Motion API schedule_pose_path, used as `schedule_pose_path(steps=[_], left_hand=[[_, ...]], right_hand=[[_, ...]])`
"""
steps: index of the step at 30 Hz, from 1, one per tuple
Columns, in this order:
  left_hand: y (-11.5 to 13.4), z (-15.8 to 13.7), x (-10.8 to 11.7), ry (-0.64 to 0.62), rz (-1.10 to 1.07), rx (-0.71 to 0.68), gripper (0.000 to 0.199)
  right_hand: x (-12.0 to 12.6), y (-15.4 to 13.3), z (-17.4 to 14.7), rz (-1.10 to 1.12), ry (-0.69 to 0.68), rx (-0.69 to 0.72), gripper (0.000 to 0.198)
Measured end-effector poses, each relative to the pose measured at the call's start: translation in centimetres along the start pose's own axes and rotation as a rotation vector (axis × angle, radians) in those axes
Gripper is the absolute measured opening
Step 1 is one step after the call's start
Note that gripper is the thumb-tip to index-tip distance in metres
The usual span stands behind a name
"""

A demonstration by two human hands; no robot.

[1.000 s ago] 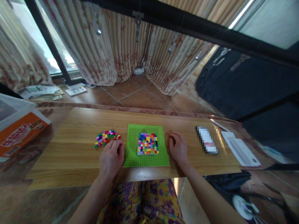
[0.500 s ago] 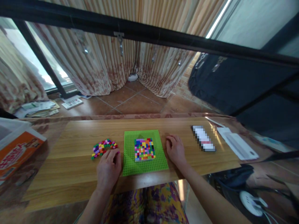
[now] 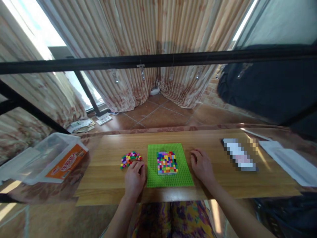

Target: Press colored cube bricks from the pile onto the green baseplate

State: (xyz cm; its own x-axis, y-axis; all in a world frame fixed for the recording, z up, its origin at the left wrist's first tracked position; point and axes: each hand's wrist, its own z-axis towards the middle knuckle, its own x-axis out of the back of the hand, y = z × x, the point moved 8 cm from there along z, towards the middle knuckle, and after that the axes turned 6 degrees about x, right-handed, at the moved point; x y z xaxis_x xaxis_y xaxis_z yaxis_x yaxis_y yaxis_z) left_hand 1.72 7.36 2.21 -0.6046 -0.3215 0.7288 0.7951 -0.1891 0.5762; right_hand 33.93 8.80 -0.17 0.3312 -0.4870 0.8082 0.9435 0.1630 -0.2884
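Observation:
On the table, a green studded baseplate (image 3: 152,181) lies between my hands. A square block of many-coloured small bricks (image 3: 167,162) sits at its middle. My left hand (image 3: 135,178) rests just left of the plate, with thumb and fingers pinched together; a speck of pink at the fingertips looks like a small pink brick, mostly hidden. Just beyond that hand, a curved pile of loose coloured bricks (image 3: 128,158) is spread out, partly covered by it. My right hand (image 3: 202,166) lies on the wood right of the plate, fingers loosely bent, thumb apart, holding nothing.
A phone (image 3: 239,155), partly blurred out, lies on the right of the wooden table (image 3: 106,185). Farther right are white flat items (image 3: 292,162). A clear plastic box (image 3: 59,145) with an orange label stands at the left. A dark bar (image 3: 158,61) crosses the view.
The view has turned left and levelled, so the table appears farther right and more of the clear box shows. Both hands stay in about the same places beside the baseplate.

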Motion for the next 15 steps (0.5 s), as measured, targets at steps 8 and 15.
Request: schedule_pose_path(steps=[8, 15], left_hand=[[0.8, -0.8, 0.7, -0.015, -0.026, 0.030, 0.019], [0.6, -3.5, 1.4, -0.017, -0.013, 0.053, 0.021]], right_hand=[[-0.5, 0.4, -0.2, 0.009, 0.034, 0.032, 0.022], [-0.6, 0.3, -0.2, -0.012, 0.038, 0.032, 0.023]])
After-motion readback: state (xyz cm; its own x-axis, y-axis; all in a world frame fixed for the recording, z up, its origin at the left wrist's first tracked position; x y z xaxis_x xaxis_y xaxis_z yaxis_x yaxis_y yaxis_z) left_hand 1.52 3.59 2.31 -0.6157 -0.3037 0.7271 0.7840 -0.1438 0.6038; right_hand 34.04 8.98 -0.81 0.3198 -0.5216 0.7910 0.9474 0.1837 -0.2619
